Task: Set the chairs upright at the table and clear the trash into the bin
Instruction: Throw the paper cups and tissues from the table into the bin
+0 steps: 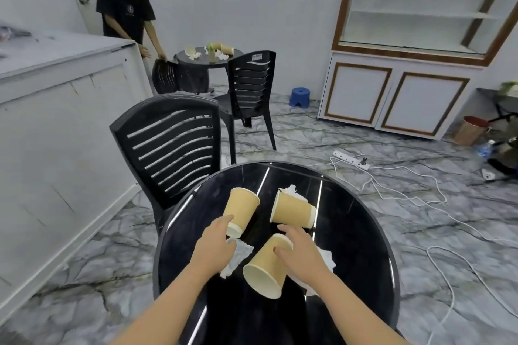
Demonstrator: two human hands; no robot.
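Cups everywhere on the black worktop [364,232]: left hand [215,244] touches the base of the left cup [242,210], grip loose, fingers not closed; right hand [300,252] rests on the near cup [266,269], fingers spread. Chair [173,145] upright beside it.

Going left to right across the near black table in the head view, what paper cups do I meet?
Left cup by the left hand, then the near cup under the right hand, then the far-right cup.
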